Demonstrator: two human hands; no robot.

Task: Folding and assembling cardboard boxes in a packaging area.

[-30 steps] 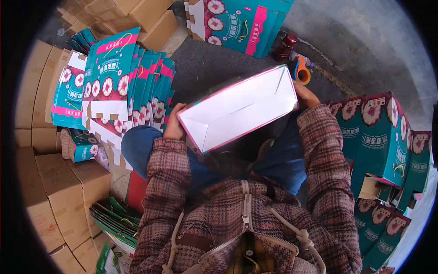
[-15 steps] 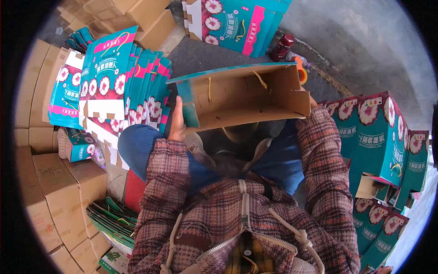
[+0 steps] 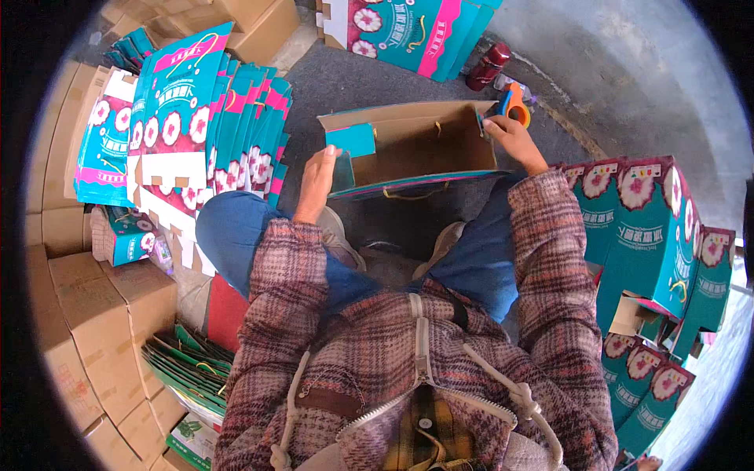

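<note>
An open cardboard gift box (image 3: 416, 149), brown inside and teal outside, stands between my knees with its mouth facing up. Yellow cord handles show on its long sides. At its left end, my left hand (image 3: 316, 182) grips the edge beside a folded teal flap. My right hand (image 3: 514, 141) pinches the edge of the right end, fingers bent over the rim. Parts of the fingers on both hands are hidden by the cardboard.
Flat teal and pink box blanks (image 3: 177, 118) lean in a stack at left, beside piled brown cartons (image 3: 94, 314). Assembled teal boxes (image 3: 636, 235) stand at right. A dark red bottle (image 3: 488, 67) and an orange and blue tape roll (image 3: 514, 108) lie beyond the box.
The box has come down and tilted so its mouth faces up more. My right hand has shifted from beneath its right end to the upper edge there.
</note>
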